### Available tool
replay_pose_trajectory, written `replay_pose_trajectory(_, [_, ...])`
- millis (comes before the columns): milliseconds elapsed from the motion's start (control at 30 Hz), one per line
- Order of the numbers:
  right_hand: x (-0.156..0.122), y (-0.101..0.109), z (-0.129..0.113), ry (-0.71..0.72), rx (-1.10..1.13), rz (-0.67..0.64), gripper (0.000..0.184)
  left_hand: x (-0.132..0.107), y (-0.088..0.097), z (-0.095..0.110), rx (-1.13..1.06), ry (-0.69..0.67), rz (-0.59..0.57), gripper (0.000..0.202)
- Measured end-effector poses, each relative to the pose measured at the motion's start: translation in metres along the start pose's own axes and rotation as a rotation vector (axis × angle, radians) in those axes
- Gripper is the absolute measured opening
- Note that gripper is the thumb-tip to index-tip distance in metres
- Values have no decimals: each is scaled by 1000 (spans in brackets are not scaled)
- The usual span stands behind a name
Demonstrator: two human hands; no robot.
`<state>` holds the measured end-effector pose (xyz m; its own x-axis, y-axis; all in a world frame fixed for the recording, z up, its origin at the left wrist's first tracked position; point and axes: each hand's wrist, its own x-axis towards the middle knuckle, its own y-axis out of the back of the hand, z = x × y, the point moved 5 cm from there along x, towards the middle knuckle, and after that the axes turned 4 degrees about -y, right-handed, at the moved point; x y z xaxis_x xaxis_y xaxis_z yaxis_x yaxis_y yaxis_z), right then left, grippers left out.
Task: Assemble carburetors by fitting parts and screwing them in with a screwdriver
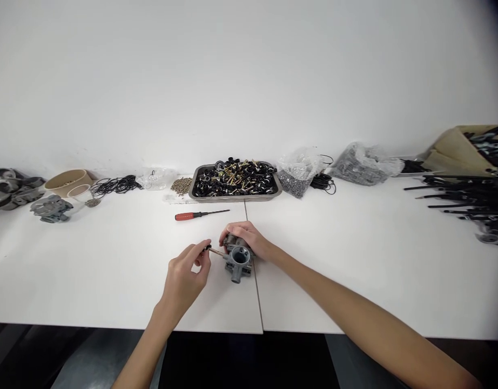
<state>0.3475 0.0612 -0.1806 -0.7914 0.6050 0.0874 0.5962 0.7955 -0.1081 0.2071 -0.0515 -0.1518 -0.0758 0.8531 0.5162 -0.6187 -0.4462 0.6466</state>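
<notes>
A grey metal carburetor [237, 265] rests on the white table near its front middle, its round bore facing up toward me. My right hand [246, 237] is wrapped over its far side and grips it. Between the thumb and fingertips of my left hand [190, 270] is the black end of a thin choke plunger [216, 252]. Its brass-coloured rod points right and its tip meets the left side of the carburetor; how deep it sits I cannot tell. Just beyond both hands lies a red-handled screwdriver [192, 215].
Behind the screwdriver stands a metal tray [236, 199] heaped with black and brass parts. Small brass pieces [181, 186], black rings [117, 185] and another carburetor [51, 209] lie to the left. Plastic bags [300, 175] of small parts and a pile of black cables [471, 197] are to the right.
</notes>
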Motion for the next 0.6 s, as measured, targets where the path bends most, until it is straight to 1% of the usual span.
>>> replay_pose_trajectory(100, [0,-1,1,0,8,-2,41,-3,-1,4,47,-67,2,26])
replay_pose_trajectory(167, [0,-1,0,6,3,-10,42,-6,-5,7,49,-98,-14,27])
replay_pose_trajectory(300, [0,0,-4,47,-41,3,42,-13,-21,19,-23,-141,-121,34])
replay_pose_trajectory(367, [-1,0,-7,73,-61,8,42,-17,-27,26,-60,-149,-147,41])
replay_pose_trajectory(433, [-3,-3,-8,81,-67,-25,44,-23,-28,33,-89,-173,-136,46])
replay_pose_trajectory(500, [-6,-11,-9,78,-64,-91,46,-31,-25,37,-132,-196,-126,46])
replay_pose_trajectory(533, [-7,-15,-10,72,-60,-126,47,-35,-22,36,-163,-177,-127,44])
replay_pose_trajectory(567, [-8,-19,-10,62,-57,-153,47,-38,-20,33,-205,-123,-136,41])
replay_pose_trajectory(600, [-9,-23,-10,50,-55,-174,47,-41,-17,28,-257,-35,-152,37])
